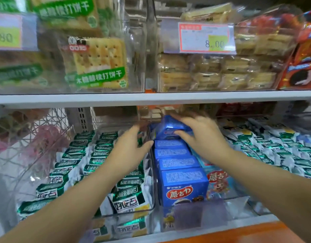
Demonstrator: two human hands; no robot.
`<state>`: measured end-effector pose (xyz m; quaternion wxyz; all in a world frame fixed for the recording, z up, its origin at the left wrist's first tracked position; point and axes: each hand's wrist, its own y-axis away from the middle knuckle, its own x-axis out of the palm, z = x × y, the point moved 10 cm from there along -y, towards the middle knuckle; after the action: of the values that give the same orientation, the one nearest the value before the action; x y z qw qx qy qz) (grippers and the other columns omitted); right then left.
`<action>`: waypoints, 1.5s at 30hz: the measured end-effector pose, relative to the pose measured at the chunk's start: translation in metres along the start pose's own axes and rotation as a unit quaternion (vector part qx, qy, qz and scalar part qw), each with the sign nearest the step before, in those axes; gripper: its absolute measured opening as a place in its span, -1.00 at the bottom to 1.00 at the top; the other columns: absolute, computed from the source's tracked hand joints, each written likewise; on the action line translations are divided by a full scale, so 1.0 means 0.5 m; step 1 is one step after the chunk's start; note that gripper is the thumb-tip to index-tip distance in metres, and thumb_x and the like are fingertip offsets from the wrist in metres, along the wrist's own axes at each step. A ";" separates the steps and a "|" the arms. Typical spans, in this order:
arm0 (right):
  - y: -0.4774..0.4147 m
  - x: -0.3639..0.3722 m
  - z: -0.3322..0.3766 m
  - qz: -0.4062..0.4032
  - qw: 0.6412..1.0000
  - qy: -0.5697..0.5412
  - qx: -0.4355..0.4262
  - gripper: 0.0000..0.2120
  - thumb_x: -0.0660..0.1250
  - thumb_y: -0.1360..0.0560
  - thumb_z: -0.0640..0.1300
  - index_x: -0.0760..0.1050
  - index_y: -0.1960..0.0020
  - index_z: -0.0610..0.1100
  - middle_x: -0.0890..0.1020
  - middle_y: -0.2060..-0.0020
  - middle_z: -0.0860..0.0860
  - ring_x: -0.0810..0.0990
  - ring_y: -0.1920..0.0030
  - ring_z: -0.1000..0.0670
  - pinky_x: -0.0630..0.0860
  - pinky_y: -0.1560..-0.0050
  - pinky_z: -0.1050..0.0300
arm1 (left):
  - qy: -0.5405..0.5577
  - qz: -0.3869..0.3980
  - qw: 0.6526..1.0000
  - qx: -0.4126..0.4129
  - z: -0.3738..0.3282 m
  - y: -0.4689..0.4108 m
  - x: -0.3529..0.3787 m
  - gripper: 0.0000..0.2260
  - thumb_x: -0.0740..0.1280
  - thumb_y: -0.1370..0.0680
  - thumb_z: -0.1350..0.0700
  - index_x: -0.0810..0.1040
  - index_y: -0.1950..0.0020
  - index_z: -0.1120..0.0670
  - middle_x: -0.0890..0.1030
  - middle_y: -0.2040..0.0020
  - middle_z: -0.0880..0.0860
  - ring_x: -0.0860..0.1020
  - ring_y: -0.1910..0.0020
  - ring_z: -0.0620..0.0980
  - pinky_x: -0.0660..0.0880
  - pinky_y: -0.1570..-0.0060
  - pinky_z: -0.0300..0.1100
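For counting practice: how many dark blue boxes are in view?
5 dark blue boxes: four lined front to back, one tilted at the back, gripped by the right hand. Others may be hidden.

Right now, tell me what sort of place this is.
Probably a shop's snack shelves: a price tag reading 8.00 on a clear bin, soda cracker packs beside it, and a row of identical blue boxes, one gripped by the right hand.

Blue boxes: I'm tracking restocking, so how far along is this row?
Done: four blue boxes stand lined up in the clear bin. In hand: the right grip holds a tilted fifth box at the back; the left grip hovers open. Left: seating that box.
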<state>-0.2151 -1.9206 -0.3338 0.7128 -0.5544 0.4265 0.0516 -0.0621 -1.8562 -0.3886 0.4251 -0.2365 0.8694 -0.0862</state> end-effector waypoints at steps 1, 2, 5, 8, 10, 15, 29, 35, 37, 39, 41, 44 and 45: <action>-0.011 0.026 -0.012 0.054 0.998 -0.022 0.027 -0.57 0.39 -0.49 -0.02 0.45 -0.35 0.05 0.62 -0.14 -0.05 0.56 -0.13 -0.20 0.50 -0.01 0.00 | -0.008 -0.002 1.000 0.012 -0.007 -0.001 0.001 -0.56 0.28 -0.59 -0.01 0.29 -0.44 0.00 0.43 -0.37 0.02 0.38 -0.34 0.00 0.27 -0.10 -0.27; -0.018 0.053 -0.024 0.100 0.993 -0.047 0.047 -0.55 0.36 -0.50 0.00 0.41 -0.38 0.08 0.58 -0.23 -0.02 0.52 -0.22 -0.16 0.48 -0.09 0.02 | -0.018 -0.001 0.999 0.028 -0.014 -0.003 0.003 -0.56 0.27 -0.59 -0.02 0.28 -0.45 -0.02 0.43 -0.34 0.03 0.37 -0.33 -0.01 0.25 -0.05 -0.28; -0.031 0.124 -0.036 0.201 0.967 -0.141 0.071 -0.56 0.37 -0.49 -0.02 0.43 -0.35 0.05 0.54 -0.26 0.05 0.48 -0.26 -0.04 0.43 -0.19 0.09 | -0.032 0.042 0.996 0.071 -0.032 -0.012 0.021 -0.53 0.25 -0.58 -0.08 0.24 -0.48 -0.12 0.40 -0.35 -0.02 0.31 -0.36 -0.06 0.21 -0.06 -0.32; -0.029 0.171 -0.038 0.277 0.939 -0.187 0.079 -0.60 0.40 -0.48 -0.03 0.48 -0.29 -0.01 0.54 -0.16 0.09 0.45 -0.13 0.12 0.32 -0.05 0.28 | -0.092 0.122 0.985 0.077 -0.033 -0.017 0.056 -0.43 0.23 -0.54 -0.23 0.20 -0.51 -0.15 0.28 -0.48 -0.04 0.22 -0.45 -0.02 0.19 -0.31 -0.20; -0.025 0.191 -0.043 0.319 0.924 -0.190 0.089 -0.64 0.38 -0.49 -0.01 0.50 -0.27 -0.01 0.55 -0.14 0.09 0.44 -0.09 0.16 0.33 0.02 0.36 | -0.121 0.170 0.976 0.063 -0.026 -0.016 0.077 -0.37 0.21 -0.50 -0.29 0.17 -0.53 -0.13 0.17 -0.54 -0.07 0.11 -0.51 -0.02 0.08 -0.43 -0.09; -0.041 0.218 -0.061 0.331 0.890 -0.279 0.145 -0.72 0.39 -0.49 -0.06 0.54 -0.20 -0.03 0.59 -0.11 0.06 0.52 -0.15 0.08 0.40 -0.12 0.26 | -0.098 0.223 0.969 0.028 -0.008 -0.014 0.094 -0.29 0.21 -0.44 -0.35 0.17 -0.53 -0.13 0.09 -0.55 -0.12 0.05 -0.52 -0.04 0.05 -0.47 -0.01; -0.083 0.278 -0.109 0.351 0.924 -0.071 0.136 -0.59 0.42 -0.43 0.06 0.52 -0.24 0.00 0.56 -0.17 0.03 0.52 -0.07 0.02 0.41 0.00 0.16 | -0.024 0.226 0.973 0.021 0.008 -0.019 0.105 -0.33 0.32 -0.47 -0.26 0.20 -0.52 -0.13 0.14 -0.51 -0.16 0.14 -0.49 -0.06 0.15 -0.46 0.00; -0.088 0.236 -0.093 0.302 0.942 -0.086 0.119 -0.63 0.41 -0.45 -0.03 0.48 -0.24 -0.04 0.54 -0.15 0.00 0.50 -0.12 -0.02 0.43 -0.13 0.07 | -0.055 0.233 0.971 0.021 0.014 -0.021 0.107 -0.26 0.25 -0.40 -0.39 0.19 -0.52 -0.14 0.14 -0.51 -0.16 0.12 -0.50 -0.04 0.14 -0.46 0.06; -0.086 0.190 -0.091 0.230 0.957 -0.117 0.132 -0.61 0.44 -0.42 -0.10 0.47 -0.22 -0.06 0.56 -0.14 -0.01 0.52 -0.14 -0.05 0.44 -0.17 0.03 | -0.101 0.233 0.967 0.022 0.010 -0.022 0.105 -0.24 0.19 -0.39 -0.41 0.17 -0.53 -0.13 0.12 -0.54 -0.14 0.09 -0.51 0.00 0.10 -0.47 0.09; -0.073 0.132 -0.079 0.145 0.966 -0.168 0.134 -0.61 0.47 -0.39 -0.18 0.48 -0.19 -0.12 0.59 -0.10 -0.05 0.54 -0.11 -0.08 0.46 -0.12 0.04 | -0.153 0.229 0.961 0.022 0.002 -0.023 0.098 -0.30 0.19 -0.48 -0.36 0.15 -0.54 -0.10 0.11 -0.55 -0.10 0.07 -0.52 0.04 0.07 -0.47 0.10; -0.043 0.073 -0.061 0.075 0.969 -0.198 0.124 -0.62 0.47 -0.38 -0.23 0.50 -0.17 -0.15 0.60 -0.08 -0.09 0.55 -0.10 -0.10 0.46 -0.10 0.03 | -0.186 0.221 0.957 0.028 -0.010 -0.021 0.090 -0.36 0.17 -0.53 -0.30 0.16 -0.54 -0.07 0.16 -0.55 -0.05 0.11 -0.51 0.07 0.11 -0.46 0.09; 0.018 -0.008 -0.031 0.008 0.979 -0.163 0.119 -0.64 0.46 -0.39 -0.22 0.52 -0.17 -0.11 0.61 -0.05 -0.07 0.51 -0.09 -0.13 0.36 -0.03 0.12 | -0.196 0.188 0.961 0.047 -0.031 -0.001 0.068 -0.42 0.18 -0.55 -0.26 0.25 -0.51 -0.03 0.32 -0.47 0.04 0.27 -0.43 0.12 0.26 -0.38 0.08; 0.036 -0.039 -0.017 -0.017 0.982 -0.155 0.106 -0.65 0.46 -0.38 -0.24 0.53 -0.15 -0.12 0.59 -0.03 -0.06 0.49 -0.07 -0.13 0.30 -0.01 0.18 | -0.193 0.164 0.966 0.049 -0.040 0.010 0.053 -0.45 0.21 -0.55 -0.23 0.30 -0.48 -0.03 0.38 -0.43 0.06 0.33 -0.40 0.11 0.31 -0.35 0.07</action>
<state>-0.2417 -1.9129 -0.3343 0.8259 -0.4681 0.3041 0.0789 -0.0933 -1.8657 -0.3965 0.6040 -0.0815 0.7928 -0.0106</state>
